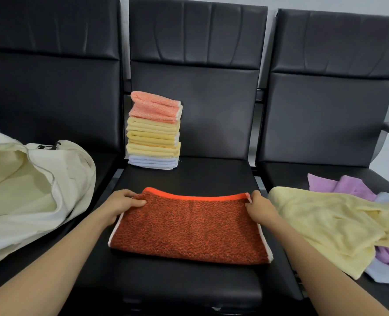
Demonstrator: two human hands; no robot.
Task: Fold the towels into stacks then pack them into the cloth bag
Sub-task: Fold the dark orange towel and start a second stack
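I have the rust-orange towel [189,226] lying on the middle seat [189,176] of the black bench, doubled over, with its bright orange hem along the far edge. My left hand [122,202] pinches the far left corner, thumb on top and fingers curled round the layers. My right hand [258,208] pinches the far right corner in the same way. Both hold cloth and nothing else.

The towel looks like thick looped terry: light, soft and wholly limp, with a rough nap that should cling to itself rather than slide. It sags slightly between my two hands, so I judge both corners must be kept level or the layers will creep apart. The corners, where the white side edges meet the hem, are the right hold. From there I can carry one end over to the other for the next fold, then smooth it flat with a palm.

At the back of the same seat stands the stack of folded towels [154,131], salmon on top, yellow beneath, pale blue at the bottom, its edges a little uneven. The cloth bag [40,190] lies open on the left seat. On the right seat the yellow towel [325,224] and purple towels [353,187] lie unfolded in a heap, just beside my right wrist
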